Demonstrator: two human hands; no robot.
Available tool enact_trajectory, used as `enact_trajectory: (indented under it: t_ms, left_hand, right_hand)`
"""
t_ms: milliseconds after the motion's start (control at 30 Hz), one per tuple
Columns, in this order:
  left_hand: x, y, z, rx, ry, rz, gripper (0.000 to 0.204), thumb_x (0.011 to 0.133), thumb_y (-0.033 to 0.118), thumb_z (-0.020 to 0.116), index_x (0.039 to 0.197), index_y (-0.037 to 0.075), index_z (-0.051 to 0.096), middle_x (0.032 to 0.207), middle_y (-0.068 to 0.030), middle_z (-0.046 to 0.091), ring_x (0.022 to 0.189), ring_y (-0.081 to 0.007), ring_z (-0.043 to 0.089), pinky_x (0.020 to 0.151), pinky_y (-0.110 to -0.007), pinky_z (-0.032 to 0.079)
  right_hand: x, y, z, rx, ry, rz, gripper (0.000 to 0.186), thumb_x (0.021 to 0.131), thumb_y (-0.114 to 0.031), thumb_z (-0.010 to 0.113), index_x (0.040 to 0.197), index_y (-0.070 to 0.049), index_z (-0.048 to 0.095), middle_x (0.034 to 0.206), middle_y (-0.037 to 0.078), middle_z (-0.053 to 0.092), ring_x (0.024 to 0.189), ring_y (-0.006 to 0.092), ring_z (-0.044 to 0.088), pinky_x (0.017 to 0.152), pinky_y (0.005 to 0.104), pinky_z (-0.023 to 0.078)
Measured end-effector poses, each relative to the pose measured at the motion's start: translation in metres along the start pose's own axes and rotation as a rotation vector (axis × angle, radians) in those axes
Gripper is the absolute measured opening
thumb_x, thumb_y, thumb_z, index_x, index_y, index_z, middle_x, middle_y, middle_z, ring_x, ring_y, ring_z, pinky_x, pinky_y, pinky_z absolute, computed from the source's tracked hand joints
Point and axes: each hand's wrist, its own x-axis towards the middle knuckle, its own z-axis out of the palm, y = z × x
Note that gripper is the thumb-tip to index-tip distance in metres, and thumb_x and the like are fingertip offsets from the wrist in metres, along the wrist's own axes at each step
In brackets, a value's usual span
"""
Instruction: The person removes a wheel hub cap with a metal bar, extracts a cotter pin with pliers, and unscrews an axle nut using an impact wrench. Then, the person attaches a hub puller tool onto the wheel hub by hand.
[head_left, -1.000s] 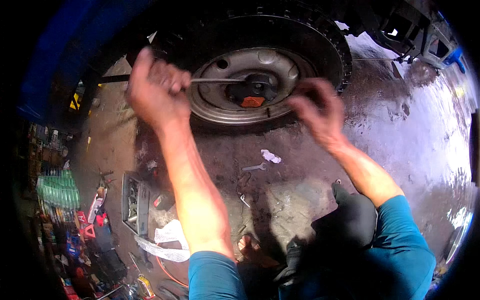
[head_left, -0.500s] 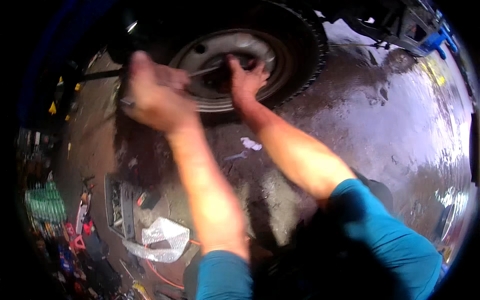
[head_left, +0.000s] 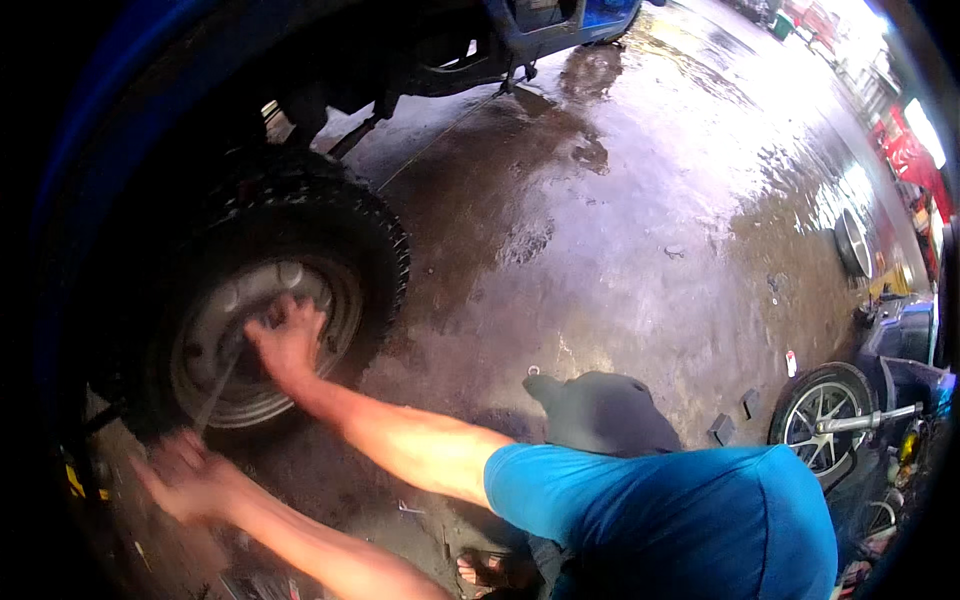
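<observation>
A large black tyre (head_left: 375, 235) on a pale steel rim (head_left: 335, 345) stands under the blue vehicle, to my left. My right hand (head_left: 287, 345) is at the wheel's hub, its fingers curled round the head end of a long-handled wrench. The wrench's slim metal handle (head_left: 216, 392) slants down from the hub towards my left hand (head_left: 190, 480). That hand is beside the handle's lower end, near the bottom of the tyre. Motion smears its fingers, so its grip does not show. The wrench's head is mostly hidden by my right hand.
The vehicle's dark underside (head_left: 420, 80) hangs above and beyond the tyre. Wet concrete floor (head_left: 600, 260) stretches to the right. A motorcycle wheel (head_left: 822, 425), two dark blocks (head_left: 722, 430) and a round metal basin (head_left: 853, 243) stand at the right.
My view has swung right, bringing the motorcycle wheel into sight and shifting the tyre leftward. The wrench handle now points more steeply down, and my left hand is lower relative to the wheel.
</observation>
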Motion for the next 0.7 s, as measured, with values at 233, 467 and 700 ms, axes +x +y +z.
enact_trajectory:
  t_ms: [233, 467, 700]
  left_hand:
    - [0.053, -0.009, 0.028, 0.193, -0.282, -0.058, 0.024, 0.087, 0.017, 0.052, 0.069, 0.002, 0.056, 0.056, -0.0028, 0.040, 0.051, -0.0131, 0.039, 0.055, -0.023, 0.036]
    - [0.100, 0.000, 0.037, 0.181, -0.701, -0.227, 0.021, 0.082, 0.018, 0.062, 0.069, 0.003, 0.056, 0.055, -0.0027, 0.041, 0.045, -0.0126, 0.032, 0.049, -0.026, 0.031]
    - [-0.011, -0.013, -0.024, -0.008, -0.325, 0.133, 0.040, 0.085, 0.029, 0.052, 0.052, 0.015, 0.035, 0.044, 0.0009, 0.028, 0.042, -0.0133, 0.035, 0.046, -0.030, 0.033]
  right_hand:
    - [0.002, -0.009, -0.011, 0.008, -0.108, 0.044, 0.044, 0.066, -0.028, 0.070, 0.104, -0.009, 0.058, 0.121, 0.015, 0.040, 0.127, 0.0432, 0.022, 0.097, 0.0626, 0.024]
    - [-0.014, -0.016, 0.008, 0.050, -0.098, 0.003, 0.042, 0.069, -0.029, 0.069, 0.103, -0.008, 0.058, 0.124, 0.019, 0.039, 0.128, 0.0442, 0.020, 0.098, 0.0632, 0.023]
    - [0.015, 0.010, 0.010, 0.128, 0.099, -0.118, 0.031, 0.062, -0.021, 0.069, 0.080, 0.000, 0.056, 0.101, 0.020, 0.047, 0.096, 0.0326, 0.045, 0.092, 0.0402, 0.036]
